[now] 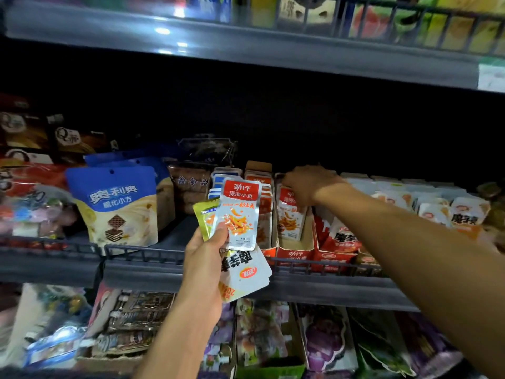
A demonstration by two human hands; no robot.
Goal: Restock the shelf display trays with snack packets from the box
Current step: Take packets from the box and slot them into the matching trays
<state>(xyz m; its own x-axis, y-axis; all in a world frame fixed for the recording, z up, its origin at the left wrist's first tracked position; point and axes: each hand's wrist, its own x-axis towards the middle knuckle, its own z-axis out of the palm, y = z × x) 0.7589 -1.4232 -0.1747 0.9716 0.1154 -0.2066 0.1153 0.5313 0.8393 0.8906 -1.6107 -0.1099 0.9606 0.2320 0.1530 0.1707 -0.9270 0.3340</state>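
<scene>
A person's right hand reaches forward into a red cardboard display tray on the middle shelf, its fingers curled down over the top edge of a red-and-silver fish snack packet standing upright there. Whether the fingers pinch that packet or only press on it cannot be told, as the knuckles hide the fingertips.

The left hand is held nearer the body, in front of the shelf's wire rail. Its thumb and fingers grip a small fan of packets: a matching fish snack packet in front, a yellow-green packet behind it, and a white packet with an orange logo hanging upside down below. The supply box is out of sight.

To the tray's left stands a fuller tray of the same fish snacks; to its right lie red-and-white packets. A blue wafer pouch stands further left.

To do this step well, the right hand should likely seat the packet upright against the back, label facing out, leaving front space, then take the matching packet from the left hand without loosening the others.
</scene>
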